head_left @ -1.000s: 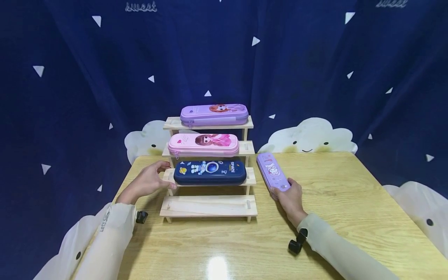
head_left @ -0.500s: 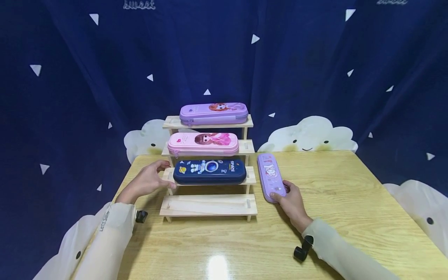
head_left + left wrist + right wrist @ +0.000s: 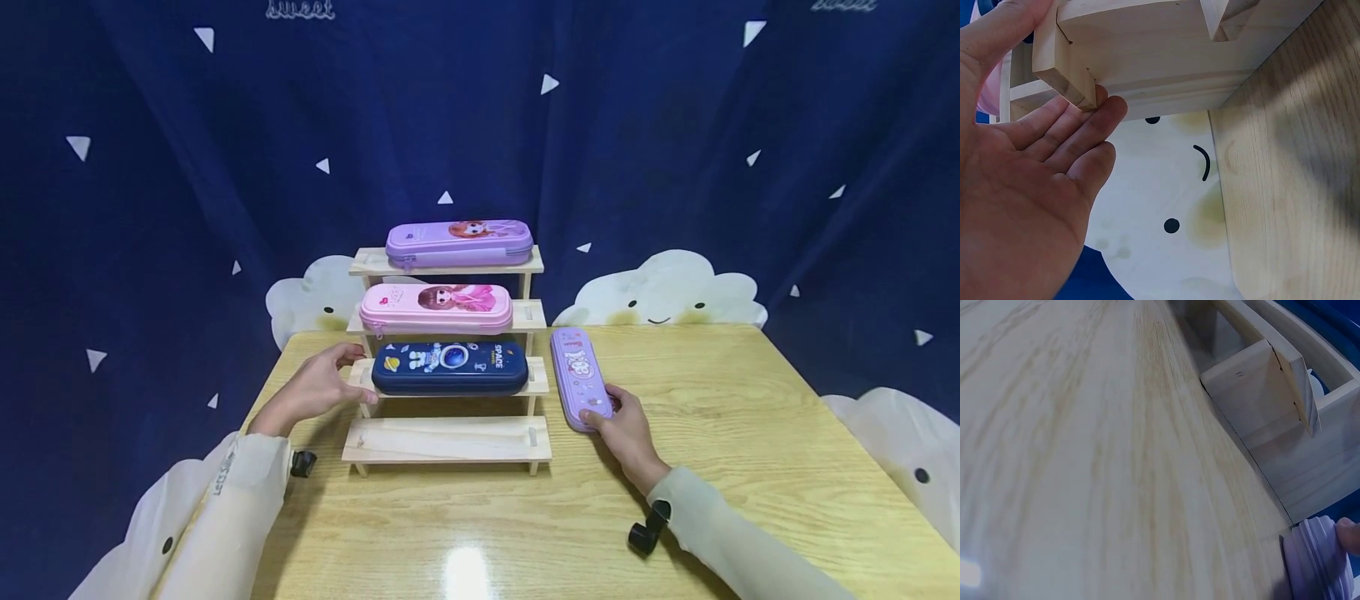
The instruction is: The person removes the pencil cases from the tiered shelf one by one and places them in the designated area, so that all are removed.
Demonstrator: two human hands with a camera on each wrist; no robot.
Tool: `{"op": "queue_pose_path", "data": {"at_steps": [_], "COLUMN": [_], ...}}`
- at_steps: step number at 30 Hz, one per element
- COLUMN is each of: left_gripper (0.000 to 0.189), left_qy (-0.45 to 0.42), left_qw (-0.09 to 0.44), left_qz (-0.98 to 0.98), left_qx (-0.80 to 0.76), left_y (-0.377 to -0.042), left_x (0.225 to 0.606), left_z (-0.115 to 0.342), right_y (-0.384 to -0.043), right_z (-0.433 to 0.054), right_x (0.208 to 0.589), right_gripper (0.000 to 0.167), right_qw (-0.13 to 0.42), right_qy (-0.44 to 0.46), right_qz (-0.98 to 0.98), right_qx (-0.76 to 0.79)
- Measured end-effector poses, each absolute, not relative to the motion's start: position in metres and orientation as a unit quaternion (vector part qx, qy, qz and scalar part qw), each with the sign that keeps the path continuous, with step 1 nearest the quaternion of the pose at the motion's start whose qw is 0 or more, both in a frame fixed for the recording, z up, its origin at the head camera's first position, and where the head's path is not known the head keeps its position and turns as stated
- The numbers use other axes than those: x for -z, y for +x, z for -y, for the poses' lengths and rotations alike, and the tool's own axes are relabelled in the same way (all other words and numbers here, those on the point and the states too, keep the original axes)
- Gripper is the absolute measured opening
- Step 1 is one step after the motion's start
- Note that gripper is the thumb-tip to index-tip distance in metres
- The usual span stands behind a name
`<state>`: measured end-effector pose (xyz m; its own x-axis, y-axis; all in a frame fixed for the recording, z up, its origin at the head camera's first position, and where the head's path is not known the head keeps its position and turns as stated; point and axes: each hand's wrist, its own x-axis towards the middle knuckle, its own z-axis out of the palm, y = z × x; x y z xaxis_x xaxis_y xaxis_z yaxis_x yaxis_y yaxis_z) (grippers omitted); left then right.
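Note:
My left hand (image 3: 318, 387) grips the left end of the third step down of a stepped wooden rack (image 3: 446, 442). The left wrist view shows the thumb on the board (image 3: 1054, 56) and the fingers reaching beneath it. On the table, right of the rack, lies a light purple pencil case (image 3: 581, 375) with a white cartoon figure. My right hand (image 3: 630, 437) holds its near end, thumb on the lid. In the right wrist view the case's zipped edge (image 3: 1313, 562) and a fingertip (image 3: 1349, 534) show in the corner.
Three pencil cases lie on the rack's upper steps: a purple one (image 3: 427, 250) on top, a pink one (image 3: 397, 312) beneath, then a navy space one (image 3: 450, 383). The wooden table (image 3: 712, 400) reaches back to a navy curtain (image 3: 660, 150) with white triangles and clouds.
Over the last second my right hand has turned the light purple pencil case to point straighter away from me, its near end drawn slightly closer. My left hand stays on the rack.

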<state>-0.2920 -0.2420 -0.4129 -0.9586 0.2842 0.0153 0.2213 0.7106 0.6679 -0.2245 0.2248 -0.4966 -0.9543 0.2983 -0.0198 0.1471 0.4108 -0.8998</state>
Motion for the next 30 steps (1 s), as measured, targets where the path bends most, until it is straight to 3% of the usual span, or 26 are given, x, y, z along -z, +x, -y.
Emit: {"op": "queue_pose_path", "data": {"at_steps": [8, 16, 30], "left_gripper": [0.098, 0.095, 0.088], "left_qy": [0.138, 0.139, 0.136], "left_qw": [0.044, 0.045, 0.044], "left_qz": [-0.924, -0.922, -0.922], "left_qx": [-0.354, -0.358, -0.359], "left_y": [-0.293, -0.293, -0.292], "left_x": [0.413, 0.414, 0.414], "left_z": [0.243, 0.243, 0.242], "right_y": [-0.224, -0.226, -0.24], "right_z": [-0.225, -0.234, -0.256], "right_x": [0.497, 0.483, 0.424], "right_gripper": [0.074, 0.084, 0.083], "right_qw": [0.087, 0.088, 0.201], "right_qy": [-0.13, -0.144, -0.057], "right_qz": [0.851, 0.821, 0.79], "right_qx": [-0.501, -0.545, -0.576]}}
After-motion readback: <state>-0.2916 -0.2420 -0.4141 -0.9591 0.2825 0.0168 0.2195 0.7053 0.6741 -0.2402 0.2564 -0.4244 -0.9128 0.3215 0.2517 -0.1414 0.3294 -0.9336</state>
